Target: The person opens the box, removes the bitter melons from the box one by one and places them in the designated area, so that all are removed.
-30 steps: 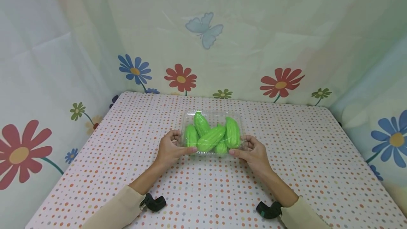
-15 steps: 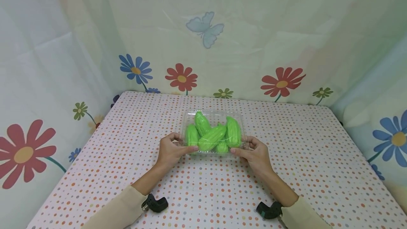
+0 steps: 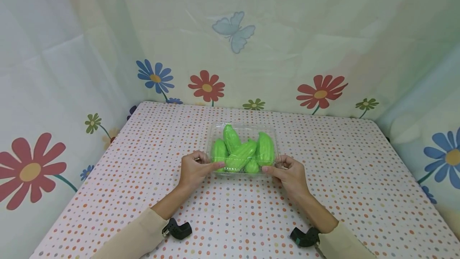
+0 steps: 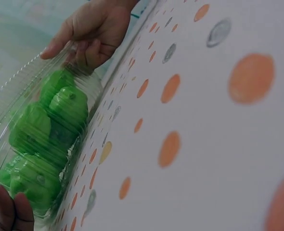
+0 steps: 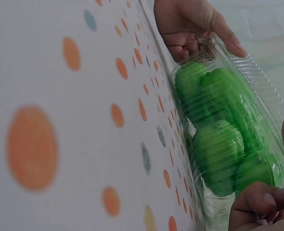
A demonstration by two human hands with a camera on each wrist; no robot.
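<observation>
A clear plastic clamshell box (image 3: 245,132) sits at the middle of the table, low over the dotted cloth. Through its lid show several bright green, ribbed gourd-like vegetables (image 3: 241,156), lying at different angles. My left hand (image 3: 195,170) grips the box's near left corner, thumb along the front rim and fingers curled at the side. At the near right corner my right hand (image 3: 288,173) holds it the same way. The left wrist view shows the ridged front wall of the box (image 4: 60,139) between both hands; the right wrist view has it at the right (image 5: 219,144).
The table (image 3: 230,219) wears a white cloth with coloured dots. Flower-printed curtains (image 3: 172,23) enclose its back and sides. Black curved devices are strapped at the left wrist (image 3: 177,230) and the right wrist (image 3: 304,237), near the beige sleeves.
The head view has shifted slightly, so the whole scene sits a little further right and higher. Both hands keep their hold on the box, which stays nearly in place.
</observation>
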